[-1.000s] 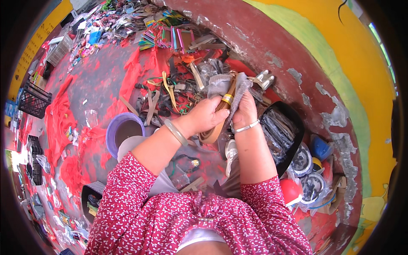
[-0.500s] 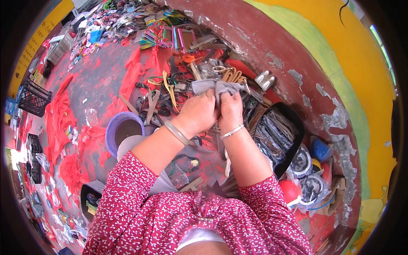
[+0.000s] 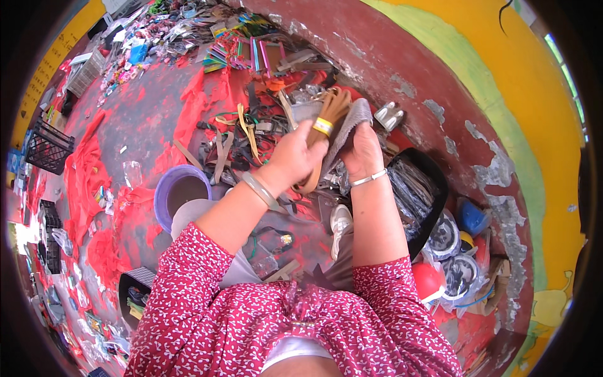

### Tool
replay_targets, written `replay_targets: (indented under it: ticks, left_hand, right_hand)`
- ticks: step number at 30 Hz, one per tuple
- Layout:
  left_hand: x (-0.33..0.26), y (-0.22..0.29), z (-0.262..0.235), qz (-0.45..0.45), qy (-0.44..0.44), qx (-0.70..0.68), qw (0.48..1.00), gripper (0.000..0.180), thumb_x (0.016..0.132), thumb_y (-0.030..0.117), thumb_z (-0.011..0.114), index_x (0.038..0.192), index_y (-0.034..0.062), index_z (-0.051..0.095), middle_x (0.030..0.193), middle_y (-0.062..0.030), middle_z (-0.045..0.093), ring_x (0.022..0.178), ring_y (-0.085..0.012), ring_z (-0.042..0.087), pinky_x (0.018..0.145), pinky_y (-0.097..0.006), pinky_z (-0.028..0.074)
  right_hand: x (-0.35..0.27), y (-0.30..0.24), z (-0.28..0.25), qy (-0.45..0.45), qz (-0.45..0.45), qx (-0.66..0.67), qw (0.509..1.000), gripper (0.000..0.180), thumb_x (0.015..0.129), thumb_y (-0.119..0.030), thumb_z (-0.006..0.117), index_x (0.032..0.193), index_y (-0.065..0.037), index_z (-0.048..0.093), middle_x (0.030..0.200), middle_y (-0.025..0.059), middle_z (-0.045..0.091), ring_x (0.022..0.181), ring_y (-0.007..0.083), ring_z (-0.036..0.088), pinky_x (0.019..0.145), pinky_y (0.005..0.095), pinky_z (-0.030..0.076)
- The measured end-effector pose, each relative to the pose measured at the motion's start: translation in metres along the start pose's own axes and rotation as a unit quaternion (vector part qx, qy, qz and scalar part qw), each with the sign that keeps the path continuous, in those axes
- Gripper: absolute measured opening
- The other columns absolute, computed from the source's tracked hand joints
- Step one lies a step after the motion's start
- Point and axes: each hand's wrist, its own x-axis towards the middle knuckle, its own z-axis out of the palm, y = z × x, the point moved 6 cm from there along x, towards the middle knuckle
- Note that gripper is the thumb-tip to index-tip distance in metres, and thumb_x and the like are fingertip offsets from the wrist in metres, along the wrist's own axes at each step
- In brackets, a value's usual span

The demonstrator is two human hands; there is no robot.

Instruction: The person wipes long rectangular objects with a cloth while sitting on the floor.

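My left hand (image 3: 294, 156) grips a folded brown belt (image 3: 336, 105), its loops standing up above my fingers and a yellow-and-white paper band (image 3: 323, 126) around them. Close beside it, my right hand (image 3: 364, 152) is closed on a grey cloth (image 3: 357, 114), which hangs down next to the belt's loops. A lower loop of the belt drops below the hands. Beyond them lies a jumbled pile of straps (image 3: 251, 138), some black, some tan, with clear plastic bags (image 3: 308, 94) mixed in.
A purple bucket (image 3: 164, 201) with dark contents stands left of my forearm. To the right sits a black crate (image 3: 440, 195) of plastic-wrapped items, near wheels (image 3: 445, 242) and a red ball (image 3: 428, 283). A peeling maroon wall (image 3: 433, 135) bounds the right. Red scraps (image 3: 88, 169) cover the floor.
Before, both hands were pressed together on the grey cloth, with the brown belt just behind. Now the hands are apart: the left holds the belt, the right keeps the cloth.
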Motion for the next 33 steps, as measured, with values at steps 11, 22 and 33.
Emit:
replay_targets:
  ticks: [11, 22, 33]
  left_hand:
    - [0.016, -0.033, -0.02, 0.046, 0.099, -0.226, 0.968, 0.038, 0.095, 0.033, 0.041, 0.112, 0.0005, 0.051, 0.107, -0.0047, 0.055, 0.097, -0.013, 0.052, 0.089, -0.028, 0.039]
    - [0.017, -0.043, -0.032, -0.187, 0.156, -0.513, 0.823, 0.036, 0.081, 0.031, 0.066, 0.105, 0.0064, 0.055, 0.092, -0.0061, 0.06, 0.082, -0.0171, 0.058, 0.074, -0.033, 0.047]
    - [0.015, -0.049, -0.052, -0.141, 0.252, -0.555, 0.78, 0.03, 0.089, 0.031, 0.055, 0.104, 0.005, 0.05, 0.103, -0.0183, 0.06, 0.084, -0.0235, 0.06, 0.076, -0.038, 0.051]
  right_hand:
    - [-0.017, 0.053, 0.029, -0.075, 0.047, -0.094, 0.992, 0.045, 0.084, 0.003, 0.039, 0.127, -0.008, 0.042, 0.109, 0.0053, 0.056, 0.098, 0.0155, 0.055, 0.085, 0.0293, 0.046]
    - [-0.002, 0.049, 0.013, -0.081, -0.108, -0.604, 0.785, 0.027, 0.086, -0.014, 0.046, 0.1, 0.003, 0.06, 0.082, 0.0159, 0.062, 0.08, 0.0246, 0.06, 0.07, 0.0321, 0.047]
    - [-0.029, 0.06, 0.035, -0.191, 0.092, -0.425, 0.88, 0.064, 0.082, -0.003, 0.052, 0.14, -0.003, 0.025, 0.114, 0.0099, 0.054, 0.095, 0.0128, 0.055, 0.08, 0.0248, 0.045]
